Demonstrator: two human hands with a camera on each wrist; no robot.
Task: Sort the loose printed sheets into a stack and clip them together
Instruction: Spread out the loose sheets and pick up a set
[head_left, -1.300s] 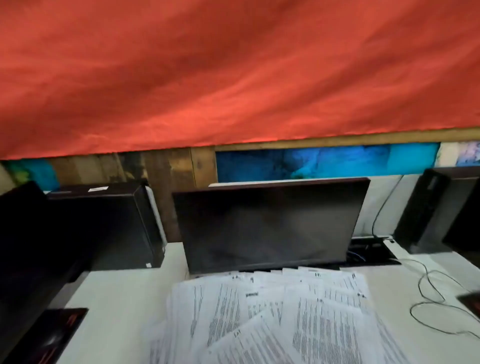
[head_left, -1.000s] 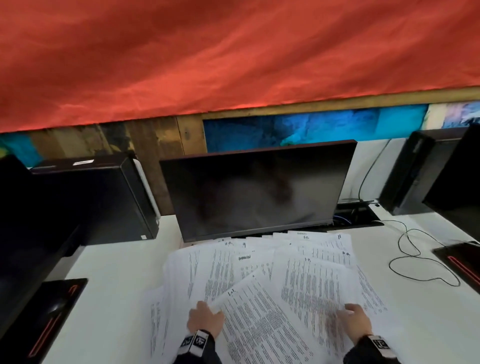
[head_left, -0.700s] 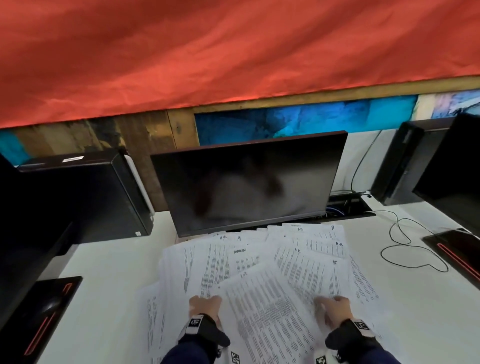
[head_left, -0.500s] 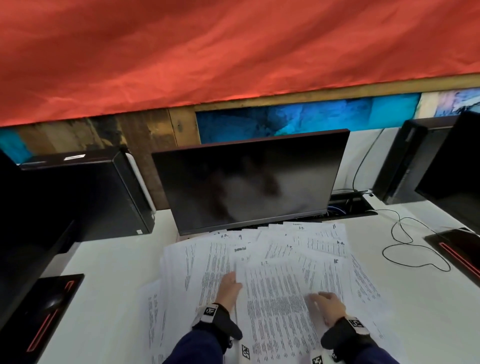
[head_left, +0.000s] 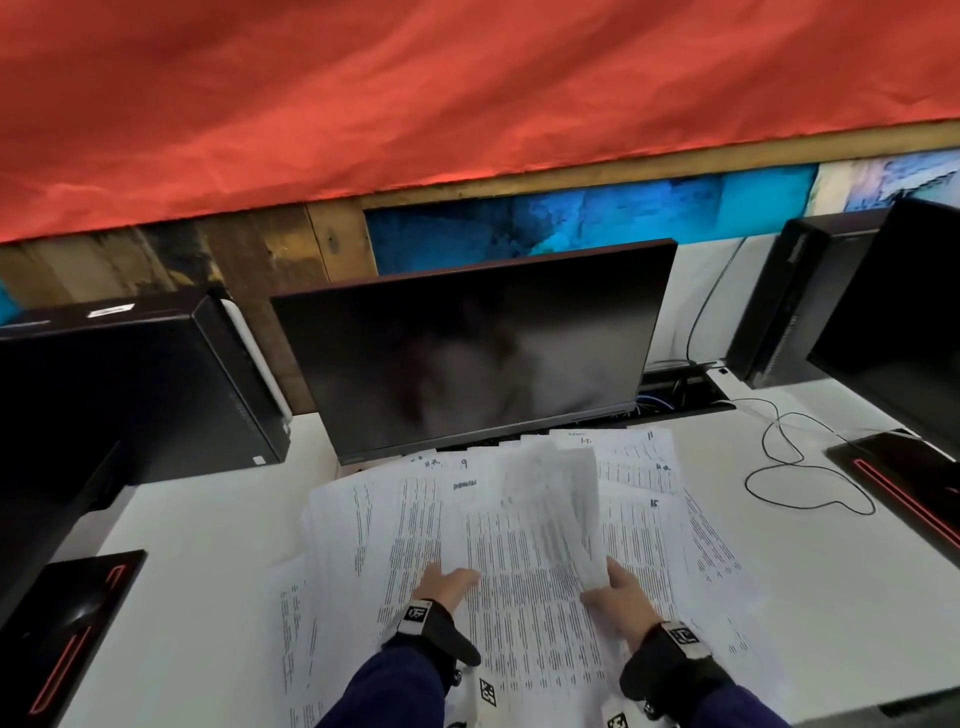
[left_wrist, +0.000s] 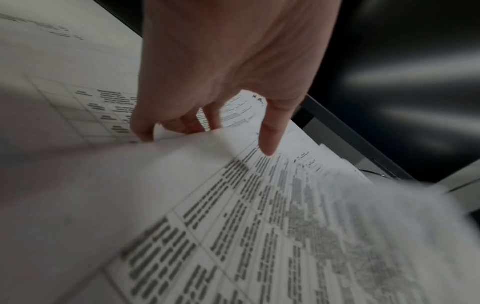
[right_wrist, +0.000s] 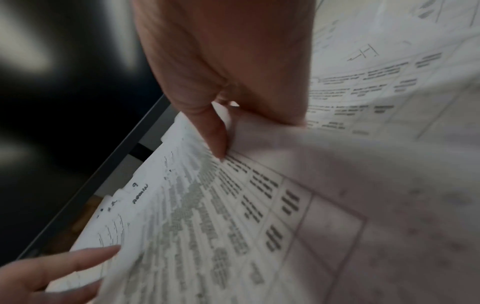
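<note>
The right hand (head_left: 621, 597) pinched the near corner of one printed sheet (head_left: 558, 499) between thumb and fingers, raising it off the pile, its far end blurred. The left hand (head_left: 447, 584) lay on the loose sheets (head_left: 395, 519) with fingers curled at a sheet's edge and the forefinger straight; whether it gripped that sheet could not be told. The sheets lay fanned and overlapping on the white worktop (head_left: 197, 571), just in front of a dark monitor (head_left: 478, 348). A thin cable (head_left: 800, 467) looped to the right.
</note>
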